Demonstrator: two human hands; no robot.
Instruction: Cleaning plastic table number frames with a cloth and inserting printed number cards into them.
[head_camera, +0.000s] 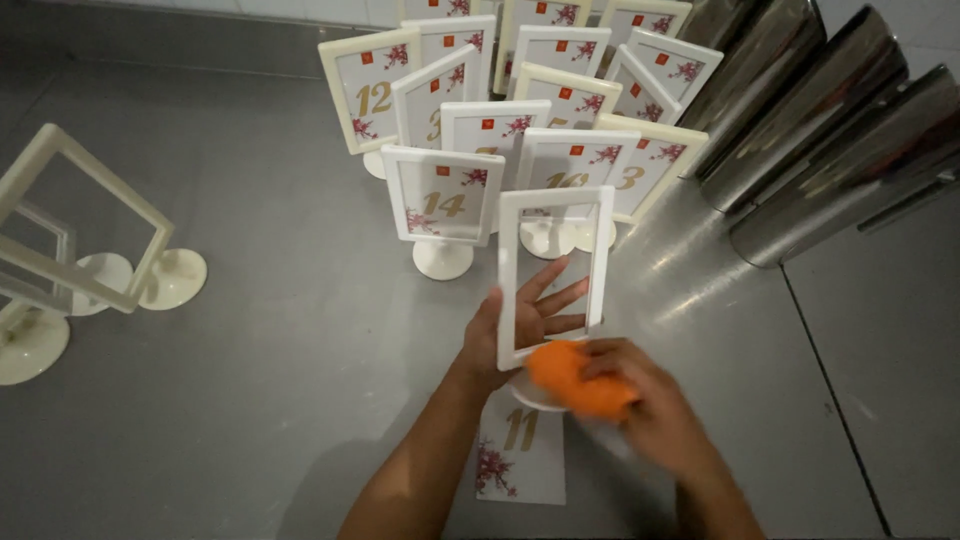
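While the empty white plastic stand-up frame (556, 275) is steadied just below the middle of the picture by the left hand (520, 325), whose fingers are spread flat behind its clear pane, a soft orange cloth (575, 378) is pinched in the curled fingers of the right hand (650, 400) against the frame's lower edge. The frame is judged light, stiff and top-heavy on its round foot (the pane likely slippery), so it is best held by the rim. A floral numbered card (520, 455) lies below on the grey metal table (280, 330).

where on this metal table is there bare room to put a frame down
Bare patches: the wide stretch between the empty frames on the left and the left hand, and the tabletop right of the right hand. Crowded: the numbered frames at the back, tight against the steel cylinders.
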